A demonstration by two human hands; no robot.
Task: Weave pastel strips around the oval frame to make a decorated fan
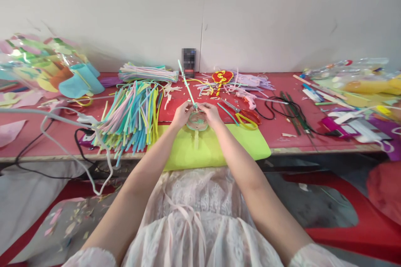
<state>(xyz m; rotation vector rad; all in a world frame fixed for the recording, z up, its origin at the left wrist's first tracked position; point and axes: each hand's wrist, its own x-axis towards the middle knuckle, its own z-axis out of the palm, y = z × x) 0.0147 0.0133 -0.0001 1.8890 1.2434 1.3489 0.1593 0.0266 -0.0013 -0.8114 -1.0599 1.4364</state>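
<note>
Over the front edge of the table, both my hands meet at a round, see-through greenish piece (197, 125), perhaps the base of a plastic bottle. My left hand (183, 114) pinches at its upper left edge, and my right hand (209, 113) pinches at its upper right. A pale green pipe cleaner (187, 85) rises from between my fingertips, leaning up and left. Which fingers grip it is too small to tell. Beneath the round piece lies a yellow-green sheet (244, 142), overhanging the table edge and my lap.
Left, a big heap of pastel pipe cleaners (131, 112). Right, yellow-handled scissors (246, 122), red-handled pliers (250, 114) and a pink glue gun (249, 98) with a black cord. Behind, a red-and-yellow pipe cleaner piece (222, 77). White cables (103, 158) hang at the left edge.
</note>
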